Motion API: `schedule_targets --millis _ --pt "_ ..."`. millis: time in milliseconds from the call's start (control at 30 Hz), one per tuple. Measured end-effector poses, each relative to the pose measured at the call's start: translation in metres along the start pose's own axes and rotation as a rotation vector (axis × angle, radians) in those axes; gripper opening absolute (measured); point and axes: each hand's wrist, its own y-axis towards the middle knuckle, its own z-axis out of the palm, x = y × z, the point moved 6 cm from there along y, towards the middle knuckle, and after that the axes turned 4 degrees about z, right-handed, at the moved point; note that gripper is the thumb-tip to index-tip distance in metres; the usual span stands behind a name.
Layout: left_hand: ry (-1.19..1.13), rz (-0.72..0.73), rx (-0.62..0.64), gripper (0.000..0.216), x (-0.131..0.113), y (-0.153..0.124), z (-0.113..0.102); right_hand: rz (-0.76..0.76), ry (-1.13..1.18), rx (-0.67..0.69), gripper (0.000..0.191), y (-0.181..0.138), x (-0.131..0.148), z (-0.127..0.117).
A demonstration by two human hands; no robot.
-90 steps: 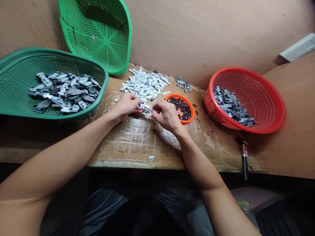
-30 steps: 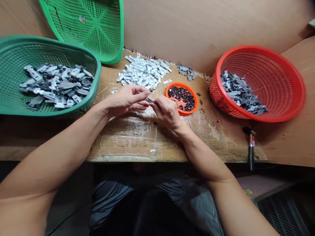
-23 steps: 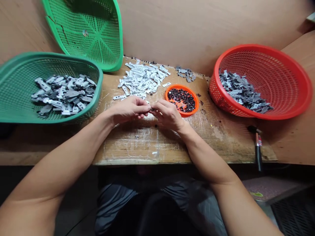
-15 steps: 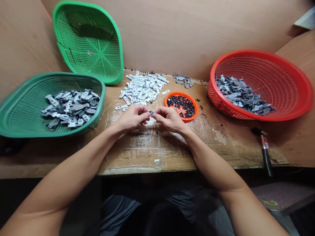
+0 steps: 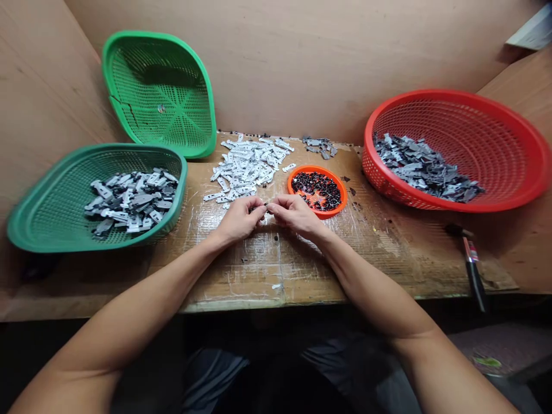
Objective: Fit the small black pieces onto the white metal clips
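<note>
Here, the left hand (image 5: 244,220) is pinching a small dark piece (image 5: 266,205) between thumb and fingers, and the right hand (image 5: 298,216) is gripping it from the other side — the fingertips are hiding most of it. They are holding it over the middle of the brown, cardboard-covered counter (image 5: 310,282). Just beside the right hand, a round orange plastic dish (image 5: 323,215) is holding small shiny black parts (image 5: 330,191). Flat silver metal strips (image 5: 250,165) are lying heaped toward the back edge — a round red plastic basket (image 5: 495,150) is standing near the right end.
</note>
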Motion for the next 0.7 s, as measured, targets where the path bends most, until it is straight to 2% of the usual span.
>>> schedule_targets --millis 100,233,333,433,600,700 --pt "-0.205 -0.091 -0.004 0.019 0.005 0.001 0.003 -0.062 -0.099 -0.032 0.053 0.0 0.005 -0.003" --pt "-0.318 -0.101 -0.037 0.017 0.001 -0.001 0.003 -0.104 -0.065 -0.018 0.051 0.0 0.008 0.0" --pt "-0.315 -0.067 -0.029 0.019 -0.003 -0.002 0.001 -0.065 -0.015 0.016 0.052 0.001 0.004 0.001" --pt "-0.287 -0.067 -0.031 0.021 -0.001 -0.002 -0.001 -0.051 -0.069 0.008 0.052 0.002 0.001 0.0" --pt "-0.279 -0.071 -0.047 0.03 0.002 -0.002 -0.001 -0.228 -0.282 -0.08 0.042 -0.003 0.013 -0.003" --pt "-0.275 -0.045 -0.02 0.035 -0.001 -0.002 0.0 -0.283 -0.348 -0.099 0.037 -0.006 0.018 -0.004"
